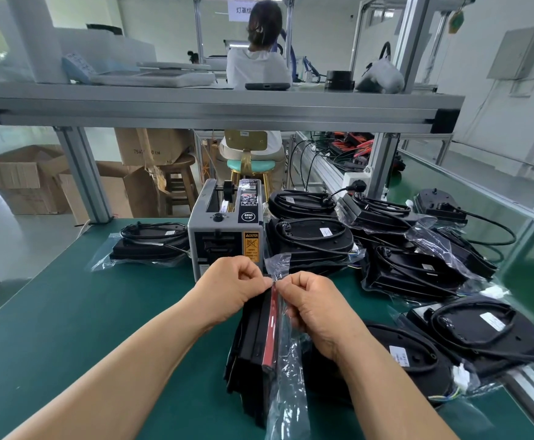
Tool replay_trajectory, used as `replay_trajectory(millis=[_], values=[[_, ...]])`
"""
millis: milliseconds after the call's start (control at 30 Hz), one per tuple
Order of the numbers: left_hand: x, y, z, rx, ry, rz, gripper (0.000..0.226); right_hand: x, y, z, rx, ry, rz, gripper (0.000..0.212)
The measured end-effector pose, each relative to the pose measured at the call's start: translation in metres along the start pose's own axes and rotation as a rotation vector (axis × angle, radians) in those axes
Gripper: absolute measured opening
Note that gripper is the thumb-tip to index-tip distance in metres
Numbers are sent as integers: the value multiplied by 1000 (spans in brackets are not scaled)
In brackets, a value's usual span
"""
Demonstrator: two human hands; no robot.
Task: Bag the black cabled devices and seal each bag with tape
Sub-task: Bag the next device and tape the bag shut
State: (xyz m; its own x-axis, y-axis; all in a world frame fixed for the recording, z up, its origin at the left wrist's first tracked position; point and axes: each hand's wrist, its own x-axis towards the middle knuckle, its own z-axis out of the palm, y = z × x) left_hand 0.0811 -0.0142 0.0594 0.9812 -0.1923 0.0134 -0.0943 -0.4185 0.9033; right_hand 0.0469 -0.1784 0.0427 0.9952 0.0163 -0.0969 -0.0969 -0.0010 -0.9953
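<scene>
Lighting: bright, even, diffuse. Washed-out whites far left behind the tape dispenser (pixel 226 230). Shadows: faint, soft on worktop (pixel 69 312) before it. Glare: glints on clear bags (pixel 430 239) to its right. Edges: wide-angle bowing, slight softness.

Green workbench (pixel 69 312) under an aluminium shelf (pixel 214 106); cardboard boxes (pixel 21 179) and a wooden stool (pixel 180 162) stand behind.

I see grey box tape dispenser (pixel 224 236) on green mat (pixel 69 312); bagged black cabled devices (pixel 411 265) right, lone bagged device (pixel 151 246) left, upright device (pixel 253 341) before it.
</scene>
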Motion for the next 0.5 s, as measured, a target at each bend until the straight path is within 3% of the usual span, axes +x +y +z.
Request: replay_trajectory(millis=[300,500], values=[[-1,2,23,-271,189,-195,18,1,0,1,9,7,14,12],[-17,-6,13,-515,-20,-248,29,0,6,-3,17,20,23,12]])
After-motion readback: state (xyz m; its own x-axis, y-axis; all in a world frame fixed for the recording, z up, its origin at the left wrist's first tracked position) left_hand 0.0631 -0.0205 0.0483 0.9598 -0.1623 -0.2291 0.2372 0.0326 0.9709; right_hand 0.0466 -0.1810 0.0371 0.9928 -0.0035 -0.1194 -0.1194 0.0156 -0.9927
